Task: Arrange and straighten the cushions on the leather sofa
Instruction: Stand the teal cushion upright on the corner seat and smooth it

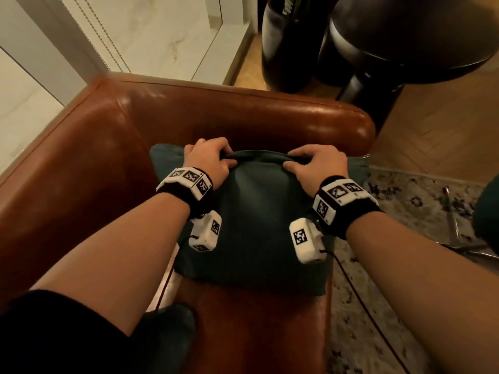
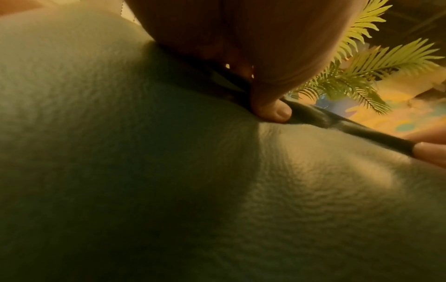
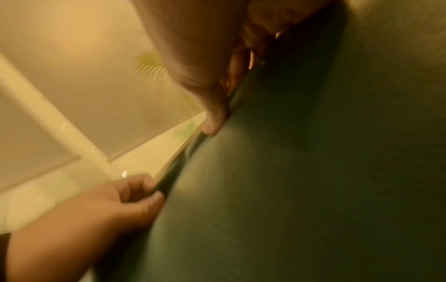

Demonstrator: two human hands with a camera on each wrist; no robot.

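A dark green cushion point(image 1: 256, 217) stands on the seat of the brown leather sofa point(image 1: 89, 163), near its right arm. My left hand point(image 1: 209, 159) pinches the cushion's top edge left of centre, thumb in front and fingers behind. My right hand point(image 1: 314, 163) pinches the same edge further right. In the left wrist view my thumb point(image 2: 277, 112) presses the folded seam of the cushion point(image 2: 169, 190). In the right wrist view my right thumb point(image 3: 212, 126) grips that seam, the cushion point(image 3: 301, 190) fills the right side, and my left hand point(image 3: 135, 196) holds the seam lower down.
Another green cushion point(image 1: 164, 155) peeks out behind the left corner. A dark round stool point(image 1: 410, 41) and a black plant pot point(image 1: 289, 47) stand behind the sofa arm. A patterned rug point(image 1: 399, 279) lies to the right, a pale window sill point(image 1: 167, 41) at the back left.
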